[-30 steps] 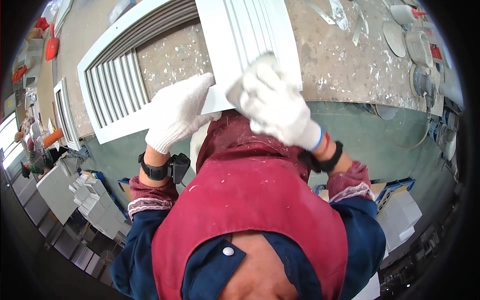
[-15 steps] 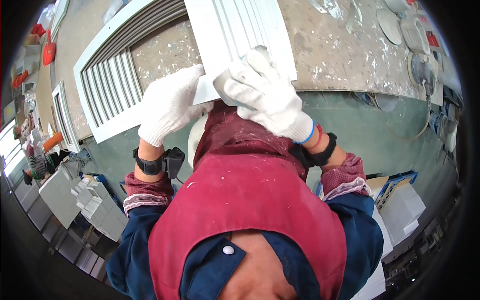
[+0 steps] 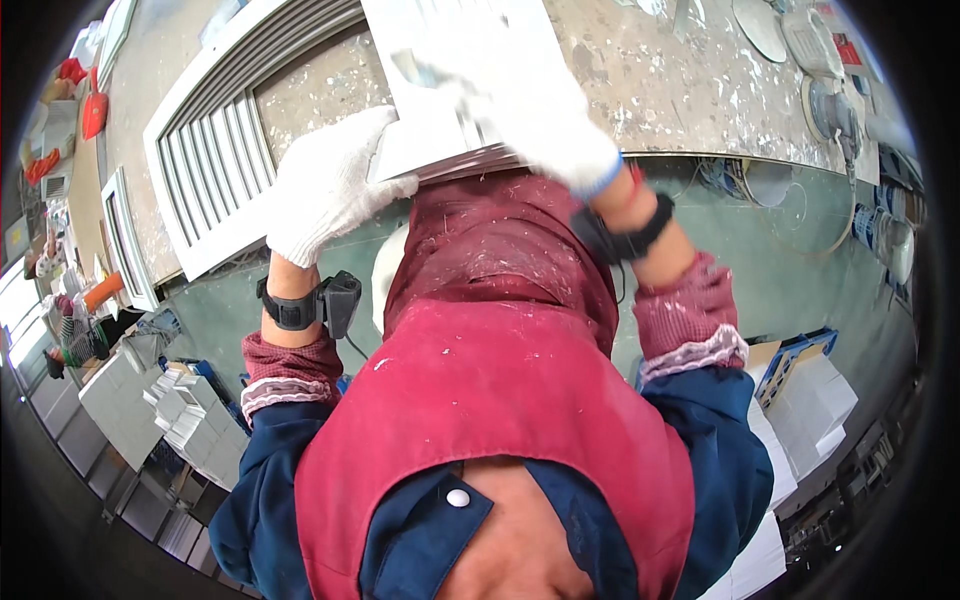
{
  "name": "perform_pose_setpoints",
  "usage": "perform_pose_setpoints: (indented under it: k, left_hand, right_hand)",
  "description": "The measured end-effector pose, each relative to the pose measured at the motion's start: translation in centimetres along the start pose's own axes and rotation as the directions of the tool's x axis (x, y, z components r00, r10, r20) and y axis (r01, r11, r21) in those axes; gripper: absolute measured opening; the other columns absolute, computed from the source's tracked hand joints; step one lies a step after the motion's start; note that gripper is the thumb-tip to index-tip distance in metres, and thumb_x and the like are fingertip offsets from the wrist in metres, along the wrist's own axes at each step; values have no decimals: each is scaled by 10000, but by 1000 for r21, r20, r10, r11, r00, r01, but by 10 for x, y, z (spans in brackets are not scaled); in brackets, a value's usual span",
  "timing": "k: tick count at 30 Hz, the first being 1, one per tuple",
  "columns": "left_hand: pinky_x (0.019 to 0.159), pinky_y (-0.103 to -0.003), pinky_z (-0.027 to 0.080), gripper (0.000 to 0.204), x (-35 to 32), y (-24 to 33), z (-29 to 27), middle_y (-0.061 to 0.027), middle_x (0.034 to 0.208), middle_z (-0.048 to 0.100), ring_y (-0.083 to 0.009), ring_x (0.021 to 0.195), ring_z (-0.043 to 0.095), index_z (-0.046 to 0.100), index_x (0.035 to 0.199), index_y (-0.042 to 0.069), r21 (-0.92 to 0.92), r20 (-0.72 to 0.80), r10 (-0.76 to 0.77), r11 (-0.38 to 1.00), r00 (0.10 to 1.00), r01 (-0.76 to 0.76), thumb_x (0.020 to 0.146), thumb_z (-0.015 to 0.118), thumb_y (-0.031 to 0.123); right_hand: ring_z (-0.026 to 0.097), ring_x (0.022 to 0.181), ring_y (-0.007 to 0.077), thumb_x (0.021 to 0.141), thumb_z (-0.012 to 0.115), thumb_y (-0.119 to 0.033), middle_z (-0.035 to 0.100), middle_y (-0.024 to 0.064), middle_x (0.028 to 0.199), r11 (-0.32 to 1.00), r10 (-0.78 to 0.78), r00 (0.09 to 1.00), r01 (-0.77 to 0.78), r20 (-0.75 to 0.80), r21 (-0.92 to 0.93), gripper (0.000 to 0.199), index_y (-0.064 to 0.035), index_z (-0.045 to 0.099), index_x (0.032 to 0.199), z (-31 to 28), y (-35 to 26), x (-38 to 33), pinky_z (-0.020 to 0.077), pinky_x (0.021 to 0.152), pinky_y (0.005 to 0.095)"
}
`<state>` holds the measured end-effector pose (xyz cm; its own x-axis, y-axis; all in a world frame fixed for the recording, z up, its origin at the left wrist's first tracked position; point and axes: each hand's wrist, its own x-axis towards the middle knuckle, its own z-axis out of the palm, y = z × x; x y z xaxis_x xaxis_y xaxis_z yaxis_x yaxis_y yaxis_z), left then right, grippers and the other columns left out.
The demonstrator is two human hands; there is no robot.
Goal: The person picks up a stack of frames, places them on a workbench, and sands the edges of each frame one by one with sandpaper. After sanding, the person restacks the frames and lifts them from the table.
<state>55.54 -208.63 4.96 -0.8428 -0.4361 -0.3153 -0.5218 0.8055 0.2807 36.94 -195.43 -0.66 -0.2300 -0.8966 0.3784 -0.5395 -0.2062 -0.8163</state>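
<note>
A worker in a paint-flecked red apron (image 3: 500,400) bends over a white moulded panel (image 3: 450,90) lying at the near edge of a spattered workbench (image 3: 660,90). The gloved left hand (image 3: 325,190) clamps the panel's near left edge, fingers curled around it. The gloved right hand (image 3: 545,125) lies on the panel's face, blurred, so whether it presses flat or grips something cannot be told. Just beyond the left hand rests a white louvred door (image 3: 215,140). Further past the right hand sit round discs (image 3: 760,15) and a power sander (image 3: 835,105). Judging by this, the panel is mid-working; its surface reads white throughout, and nothing shows how much remains.
</note>
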Motion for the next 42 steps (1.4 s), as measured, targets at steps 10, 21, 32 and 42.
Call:
perform_pose_setpoints:
  k: [10,21,32,42]
  left_hand:
    - [845,-395,526,663,-3,-3,-1,-159,1065,683,-335,979,664,585,1256,103,7,-70,68,998,995,-67,684,814,347]
    - [836,-397,524,638,0,2,-3,-165,1038,687,-358,965,661,612,1207,79,-29,-73,53,998,996,-55,639,830,272]
    - [863,-405,516,663,2,4,-3,-155,1062,692,-348,1000,658,598,1233,66,-54,-7,10,999,1000,-11,646,819,280]
    - [839,-411,517,660,3,6,-5,-171,1030,691,-351,974,663,610,1203,47,-69,-26,23,997,999,-24,628,801,310]
  right_hand:
    - [574,1110,286,799,640,-147,622,97,1185,910,-195,980,193,31,-366,507,-172,609,1305,-4,-16,-6,446,1006,382]
    - [574,1002,224,969,529,-213,635,120,1079,941,-281,954,254,-99,-222,409,-112,561,1363,7,71,80,437,970,344]
    - [464,1308,332,867,608,-123,534,115,1412,941,-249,966,257,63,-221,492,-109,562,1357,-17,69,48,368,1112,405]
    - [463,1285,355,869,569,-148,514,145,1356,935,-101,995,97,6,-341,569,-104,458,1425,-39,50,-21,407,1068,406]
